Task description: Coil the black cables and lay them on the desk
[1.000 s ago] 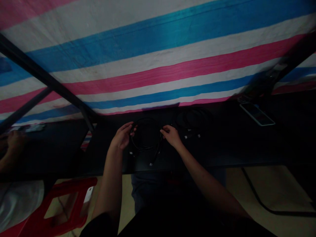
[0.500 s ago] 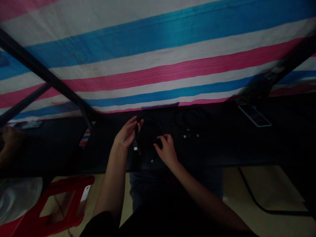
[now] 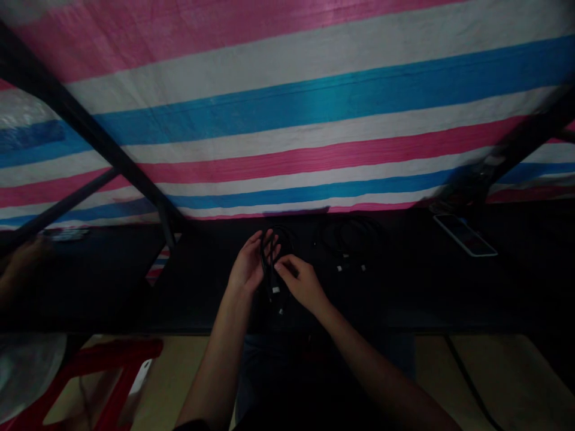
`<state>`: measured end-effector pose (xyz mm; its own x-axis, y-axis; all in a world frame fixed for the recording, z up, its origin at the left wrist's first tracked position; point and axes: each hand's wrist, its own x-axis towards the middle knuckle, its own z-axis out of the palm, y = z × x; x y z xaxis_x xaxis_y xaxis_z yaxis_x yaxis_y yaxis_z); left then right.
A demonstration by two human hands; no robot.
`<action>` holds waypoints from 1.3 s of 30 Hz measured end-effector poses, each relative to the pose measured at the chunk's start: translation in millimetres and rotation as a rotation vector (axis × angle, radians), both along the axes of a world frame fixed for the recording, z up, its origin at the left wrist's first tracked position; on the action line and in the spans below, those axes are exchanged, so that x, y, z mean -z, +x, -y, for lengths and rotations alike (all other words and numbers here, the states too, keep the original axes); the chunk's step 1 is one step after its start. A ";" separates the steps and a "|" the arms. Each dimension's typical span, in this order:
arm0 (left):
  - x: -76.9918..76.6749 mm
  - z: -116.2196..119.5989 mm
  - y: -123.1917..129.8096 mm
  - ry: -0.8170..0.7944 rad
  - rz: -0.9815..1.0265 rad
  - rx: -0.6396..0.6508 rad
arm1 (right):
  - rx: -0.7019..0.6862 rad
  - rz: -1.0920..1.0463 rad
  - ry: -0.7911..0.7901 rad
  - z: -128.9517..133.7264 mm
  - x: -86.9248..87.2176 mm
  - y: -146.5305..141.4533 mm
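A looped black cable (image 3: 271, 266) with a pale metal plug hangs in my left hand (image 3: 250, 261), whose fingers curl around it. My right hand (image 3: 302, 281) pinches at the same cable from the right, thumb and forefinger close together. Behind the hands, part of another dark loop (image 3: 287, 232) lies on the black table (image 3: 202, 293). A small plug end shows just below my hands. To the right rest more coiled black cables (image 3: 348, 236) with several light-coloured plug ends.
A phone (image 3: 466, 235) lies at the right. Striped sheeting (image 3: 287, 120) hangs behind the table, with dark slanted frame bars (image 3: 112, 146) at both sides. At the far left are another person's hand (image 3: 22, 263) and a red stool (image 3: 112, 353).
My left hand has moved right with the looped cable. My right hand has come up to it and now pinches at the cable. The view has tilted slightly upward.
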<state>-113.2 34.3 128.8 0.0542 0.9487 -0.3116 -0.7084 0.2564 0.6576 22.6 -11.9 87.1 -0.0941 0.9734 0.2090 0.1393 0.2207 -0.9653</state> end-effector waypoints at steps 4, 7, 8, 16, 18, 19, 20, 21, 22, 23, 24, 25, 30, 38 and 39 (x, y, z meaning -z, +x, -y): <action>0.0 6.1 12.2 0.099 -0.157 -0.017 | -0.023 -0.117 -0.084 -10.3 -11.5 -4.6; 2.0 5.7 4.4 0.120 -0.329 -0.035 | 0.024 -0.162 -0.125 -15.5 -18.2 17.2; 3.7 5.0 -1.5 0.115 -0.372 -0.049 | 0.039 -0.165 -0.140 -15.9 -21.4 29.3; 28.3 -10.0 -32.4 -0.020 -0.280 -0.144 | -0.076 -0.152 -0.299 13.1 -62.8 123.8; 33.6 -13.3 -30.9 -0.052 -0.256 -0.161 | -0.120 -0.112 -0.320 24.6 -69.3 139.5; 35.2 -14.3 -30.0 -0.064 -0.246 -0.166 | -0.120 -0.111 -0.330 29.9 -70.5 146.9; 36.0 -14.9 -29.4 -0.073 -0.237 -0.167 | -0.104 -0.123 -0.337 34.6 -70.3 154.0; 35.9 -15.2 -29.0 -0.081 -0.226 -0.160 | -0.075 -0.141 -0.343 38.5 -68.6 160.7; 35.0 -15.4 -28.6 -0.089 -0.214 -0.145 | -0.038 -0.159 -0.349 41.7 -65.8 166.5; 33.3 -15.7 -28.2 -0.098 -0.201 -0.123 | 0.001 -0.173 -0.353 44.0 -62.0 171.4; 31.1 -16.1 -27.4 -0.107 -0.188 -0.096 | 0.033 -0.180 -0.359 45.6 -57.5 174.9; 28.5 -16.7 -26.3 -0.116 -0.176 -0.068 | 0.057 -0.183 -0.367 46.5 -52.6 176.9; 14.8 -19.7 -14.5 -0.112 -0.171 0.016 | 0.155 -0.224 -0.329 42.6 -30.8 164.1; -9.0 -3.8 19.6 0.138 -0.432 0.113 | 0.154 -0.102 -0.268 28.7 -9.0 106.8; -11.0 -1.6 22.9 0.166 -0.461 0.138 | 0.156 -0.091 -0.260 27.8 -6.5 102.2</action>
